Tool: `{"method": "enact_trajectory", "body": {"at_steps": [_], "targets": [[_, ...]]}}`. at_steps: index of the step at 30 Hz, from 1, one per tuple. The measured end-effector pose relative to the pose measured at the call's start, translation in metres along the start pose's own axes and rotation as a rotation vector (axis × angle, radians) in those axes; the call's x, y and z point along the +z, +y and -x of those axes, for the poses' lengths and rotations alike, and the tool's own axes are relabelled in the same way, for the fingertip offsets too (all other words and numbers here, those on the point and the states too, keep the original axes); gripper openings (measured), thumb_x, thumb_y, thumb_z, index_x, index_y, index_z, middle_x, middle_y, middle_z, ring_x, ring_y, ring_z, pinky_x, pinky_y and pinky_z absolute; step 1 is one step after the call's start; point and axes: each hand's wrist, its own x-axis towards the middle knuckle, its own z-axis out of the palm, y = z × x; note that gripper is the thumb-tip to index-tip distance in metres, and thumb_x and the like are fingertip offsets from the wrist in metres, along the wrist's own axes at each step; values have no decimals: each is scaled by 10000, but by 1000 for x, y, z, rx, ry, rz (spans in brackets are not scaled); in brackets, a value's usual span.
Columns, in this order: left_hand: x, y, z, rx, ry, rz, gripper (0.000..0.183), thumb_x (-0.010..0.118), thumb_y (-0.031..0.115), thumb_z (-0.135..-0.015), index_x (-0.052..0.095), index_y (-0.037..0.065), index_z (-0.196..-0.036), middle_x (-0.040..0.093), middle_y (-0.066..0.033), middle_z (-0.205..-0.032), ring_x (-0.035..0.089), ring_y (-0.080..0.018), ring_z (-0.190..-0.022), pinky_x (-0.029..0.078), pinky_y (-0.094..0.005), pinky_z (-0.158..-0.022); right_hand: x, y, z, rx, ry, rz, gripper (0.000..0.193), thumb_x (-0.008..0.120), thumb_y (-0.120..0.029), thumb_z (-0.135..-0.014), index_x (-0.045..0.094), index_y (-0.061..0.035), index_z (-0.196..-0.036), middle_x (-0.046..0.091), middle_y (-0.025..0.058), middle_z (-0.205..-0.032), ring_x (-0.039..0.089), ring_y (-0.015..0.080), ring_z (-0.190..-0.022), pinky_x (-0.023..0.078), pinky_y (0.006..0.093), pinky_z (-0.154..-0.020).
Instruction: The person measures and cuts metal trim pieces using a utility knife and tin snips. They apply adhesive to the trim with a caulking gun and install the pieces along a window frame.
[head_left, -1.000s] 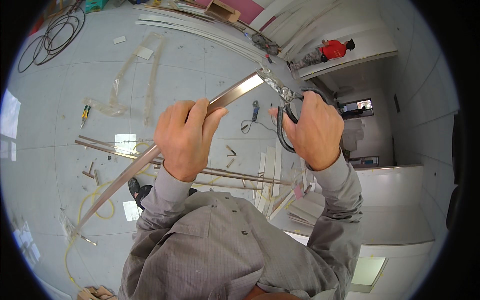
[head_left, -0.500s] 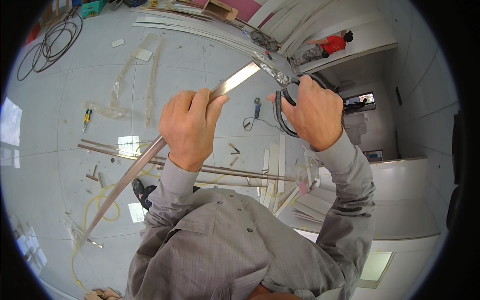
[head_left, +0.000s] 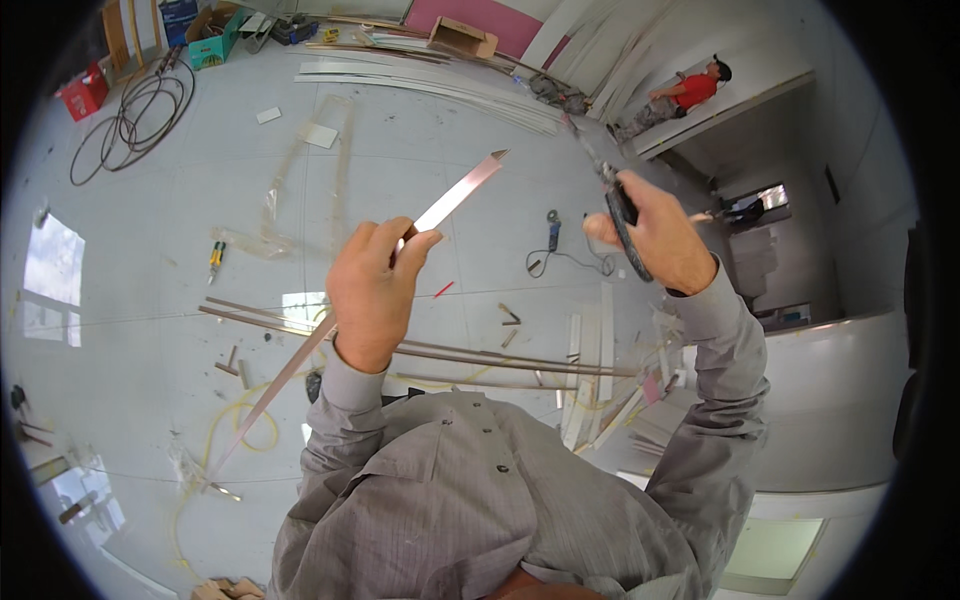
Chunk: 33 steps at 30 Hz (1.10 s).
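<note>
My left hand [head_left: 372, 290] is closed around a long, shiny metal trim strip [head_left: 458, 196], which slants from the lower left up to a pointed, folded-looking end. In my right hand [head_left: 662, 238] are black-handled metal snips [head_left: 622, 208], turned nearly edge-on. Their blades point up and left and are blurred; whether they are apart cannot be told. A gap separates the snips from the strip's end. Below my hands, a small red stick [head_left: 444, 289] shows against the floor.
Long brown strips [head_left: 500, 357] lie across the floor near my body. A blue power tool [head_left: 553, 230] with a cord, yellow-handled pliers [head_left: 216, 262] and a coiled cable [head_left: 125, 125] lie around. White panels [head_left: 430, 85] are stacked farther off. A person in red [head_left: 690, 92] sits at far right.
The snips have come away from the strip's end, moving right and turning edge-on. My left hand and the strip have shifted slightly down. The red stick has come into sight.
</note>
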Motion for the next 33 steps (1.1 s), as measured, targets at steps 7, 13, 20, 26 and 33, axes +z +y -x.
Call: {"method": "enact_trajectory", "body": {"at_steps": [7, 13, 20, 26, 33], "targets": [[-19, 2, 9, -382, -361, 210, 296, 674, 272, -1015, 735, -12, -1066, 608, -21, -738, 531, -84, -664, 443, -261, -598, 18, 66, 23, -83, -348, -323, 680, 749, -658, -858, 539, -11, -868, 418, 18, -698, 439, 152, -662, 415, 339, -590], [-31, 6, 41, -616, -617, 367, 357, 633, 300, -1039, 729, -39, -1095, 637, -15, -789, 537, -75, -662, 426, -234, -581, 57, 81, 22, -105, -662, -518, 610, 708, -586, -925, 593, 11, -887, 435, -12, -717, 432, 123, -672, 401, 321, -591], [12, 27, 52, -576, -855, 390, 371, 584, 356, -1056, 754, 36, -1136, 600, -3, -763, 531, -82, -672, 474, -252, -642, 99, 120, 32, 21, -678, -1102, 437, 635, -380, -982, 583, 26, -1136, 568, 19, -859, 557, 138, -815, 473, 303, -752], [16, 23, 47, -454, -897, 290, 437, 550, 409, -1070, 663, 20, -907, 532, 1, -698, 473, -84, -662, 398, -283, -581, 116, 139, 33, -108, -641, -1385, 512, 650, -381, -965, 561, 10, -1284, 612, 39, -944, 599, 145, -829, 509, 307, -785], [-21, 8, 55, -545, -860, 116, 411, 565, 357, -1046, 736, -16, -1019, 623, 6, -745, 528, -84, -657, 425, -261, -602, 157, 108, 17, 22, -806, -1517, 309, 692, -298, -959, 629, -27, -1093, 602, 10, -897, 620, 98, -754, 526, 257, -723]]}}
